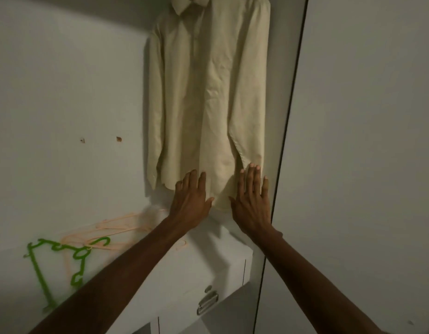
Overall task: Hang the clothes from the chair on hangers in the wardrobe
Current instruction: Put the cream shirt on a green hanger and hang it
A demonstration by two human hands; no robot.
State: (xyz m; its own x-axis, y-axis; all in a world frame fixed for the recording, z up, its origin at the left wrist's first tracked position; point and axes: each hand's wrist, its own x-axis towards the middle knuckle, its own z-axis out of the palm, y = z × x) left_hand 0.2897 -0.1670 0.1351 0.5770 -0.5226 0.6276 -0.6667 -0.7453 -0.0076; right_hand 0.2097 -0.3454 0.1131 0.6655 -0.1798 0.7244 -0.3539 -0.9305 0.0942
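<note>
A pale cream long-sleeved shirt (208,92) hangs inside the white wardrobe, collar at the top edge of the view; its hanger is hidden. My left hand (190,196) lies flat with straight fingers against the shirt's lower hem. My right hand (252,196) lies flat beside it on the hem, near the right sleeve cuff. Neither hand grips the cloth. The chair is out of view.
A green hanger (73,256) and several peach hangers (112,232) lie on the white shelf at lower left. Below is a drawer unit with a metal handle (207,302). The wardrobe door (365,141) stands at the right, its dark edge close to my right hand.
</note>
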